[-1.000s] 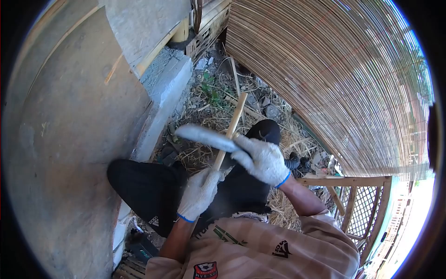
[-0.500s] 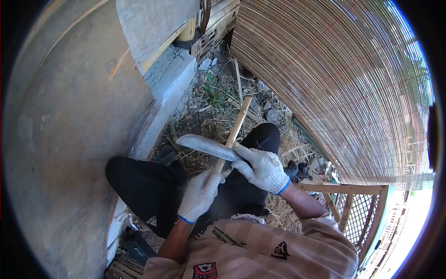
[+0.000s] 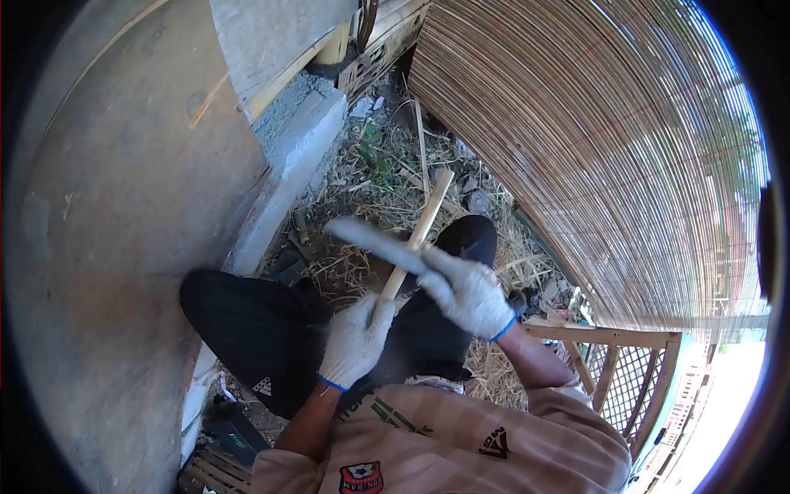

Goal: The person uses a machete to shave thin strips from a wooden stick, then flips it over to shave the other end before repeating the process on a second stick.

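My left hand (image 3: 355, 339), in a white knit glove with a blue cuff, is closed round the lower end of a pale wooden stick, likely split bamboo (image 3: 429, 212). The stick slants up and away from me between my knees. In a matching glove, my right hand (image 3: 469, 295) grips a machete, its handle hidden by the fingers. The broad grey machete blade (image 3: 374, 240) points left and crosses the stick about midway, blurred by motion. My dark trousers (image 3: 263, 337) spread to both sides below the stick.
A large flat board (image 3: 140, 239) stands close on my left, beside a concrete ledge (image 3: 309, 140). On the right hangs a slatted bamboo screen (image 3: 584, 148). Dry straw and shavings (image 3: 341, 272) litter the ground. A wooden lattice frame (image 3: 629, 370) stands at lower right.
The machete and my right hand have shifted slightly right, and the blade is now smeared by motion. The stick's far end leans slightly further right; my left hand keeps its hold.
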Tool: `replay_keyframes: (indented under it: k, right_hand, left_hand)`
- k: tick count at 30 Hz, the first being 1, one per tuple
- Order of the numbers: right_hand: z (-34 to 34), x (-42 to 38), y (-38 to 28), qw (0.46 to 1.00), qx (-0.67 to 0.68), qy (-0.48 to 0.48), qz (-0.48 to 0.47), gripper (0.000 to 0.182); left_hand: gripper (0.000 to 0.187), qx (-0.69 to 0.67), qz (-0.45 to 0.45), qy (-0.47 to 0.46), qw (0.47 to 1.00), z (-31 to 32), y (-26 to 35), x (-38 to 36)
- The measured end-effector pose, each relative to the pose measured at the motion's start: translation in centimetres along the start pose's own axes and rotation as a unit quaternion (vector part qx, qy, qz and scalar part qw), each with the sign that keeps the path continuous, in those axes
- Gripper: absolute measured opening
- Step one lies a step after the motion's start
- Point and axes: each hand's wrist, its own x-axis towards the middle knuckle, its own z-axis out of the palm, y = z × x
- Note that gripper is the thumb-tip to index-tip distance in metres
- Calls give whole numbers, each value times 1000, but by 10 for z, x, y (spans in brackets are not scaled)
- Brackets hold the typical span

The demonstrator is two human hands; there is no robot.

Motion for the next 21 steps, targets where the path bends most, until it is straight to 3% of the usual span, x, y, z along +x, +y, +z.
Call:
replay_keyframes:
  k: [7, 12, 16, 18, 21]
  right_hand:
    - [11, -3, 6, 998, -46, -7, -40, 48]
    - [-2, 7, -3, 996, -79, -16, -33, 51]
    - [-5, 13, -4, 994, -96, -37, -29, 49]
    - [-10, 24, 8, 995, -81, 48, -42, 42]
    - [-25, 46, 43, 986, -3, 129, 105, 43]
  left_hand:
    - [35, 37, 29, 23, 999, -1, 5, 3]
    - [37, 29, -27, 3, 999, -7, 19, 6]
    - [37, 18, -16, 12, 1000, -6, 9, 3]
    - [35, 24, -48, 6, 999, -2, 3, -2]
    - [34, 20, 27, -12, 999, 4, -13, -12]
